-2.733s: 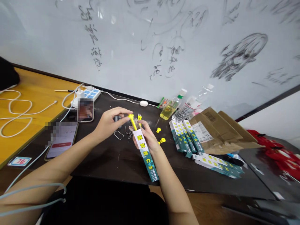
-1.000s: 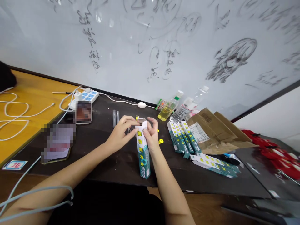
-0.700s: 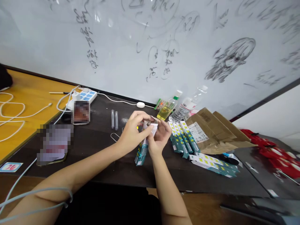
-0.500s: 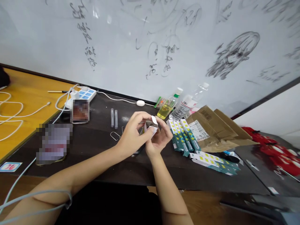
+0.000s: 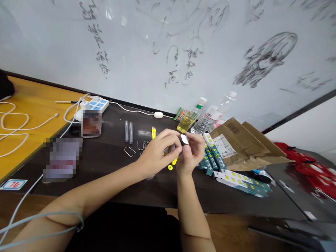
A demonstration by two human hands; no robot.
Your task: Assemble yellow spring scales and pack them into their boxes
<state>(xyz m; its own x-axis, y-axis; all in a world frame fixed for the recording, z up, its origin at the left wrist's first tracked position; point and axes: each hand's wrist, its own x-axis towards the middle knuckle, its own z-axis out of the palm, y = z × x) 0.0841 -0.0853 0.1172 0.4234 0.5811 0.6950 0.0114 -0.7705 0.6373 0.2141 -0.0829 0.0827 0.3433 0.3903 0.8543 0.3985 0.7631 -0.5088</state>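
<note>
A small narrow carton [image 5: 184,140] is held between my two hands, its white end flap and dark opening facing up; most of it is hidden by the fingers. My left hand [image 5: 160,149] is closed at its left side, thumb and fingers near the opening. My right hand [image 5: 193,149] wraps round it from the right, thumb against the flap. Under and beside the hands lie a yellow ring [image 5: 170,167] and other small yellow pieces. Two yellow sticks [image 5: 153,132] show behind my left hand. Bent wire hooks [image 5: 129,151] and two clear tubes [image 5: 128,132] lie to the left.
Several green-and-white cartons [image 5: 243,183] lie at the right, before an opened brown cardboard box [image 5: 240,145]. Two bottles, one with yellow liquid [image 5: 186,122] and one clear [image 5: 206,120], stand by the whiteboard [image 5: 131,52]. A power strip [image 5: 97,105] with cables sits back left.
Both hands have moved right with the carton, and its opening has turned. The yellow sticks, yellow rings and more wire hooks now show where the hands covered them.
</note>
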